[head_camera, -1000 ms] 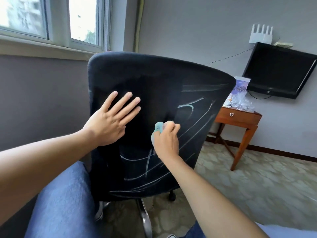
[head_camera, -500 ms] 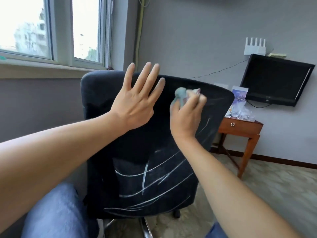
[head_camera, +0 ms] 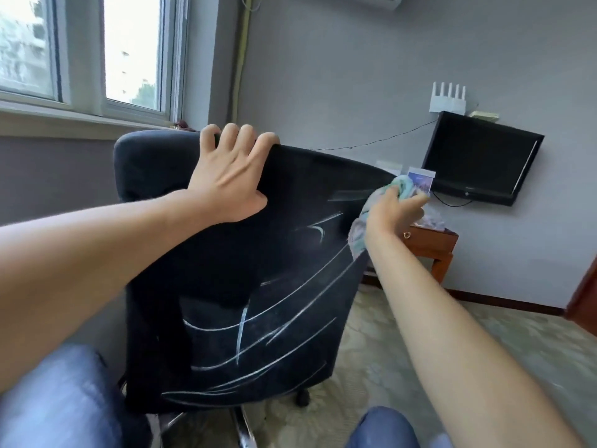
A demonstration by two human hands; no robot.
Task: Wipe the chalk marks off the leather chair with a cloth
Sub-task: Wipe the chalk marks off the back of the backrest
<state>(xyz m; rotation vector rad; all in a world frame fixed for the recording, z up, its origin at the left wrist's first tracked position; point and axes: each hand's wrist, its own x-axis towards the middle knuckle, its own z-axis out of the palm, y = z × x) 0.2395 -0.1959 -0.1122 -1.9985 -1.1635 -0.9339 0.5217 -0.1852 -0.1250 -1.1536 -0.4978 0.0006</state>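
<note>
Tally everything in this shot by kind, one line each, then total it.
Hands: 2, left hand and right hand
Cloth: 1
Chair: 1
Wooden side table: 1
Wall screen: 1
Router: 1
Total: 7

Side table (head_camera: 433,242) right of chair (head_camera: 226,286), behind it

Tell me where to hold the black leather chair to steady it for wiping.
Grip the top edge of the black leather chair backrest from above, fingers hooked over, as the left hand does. That rounded edge is bare of chalk and leaves the marked face free for the right hand with its cloth.
</note>
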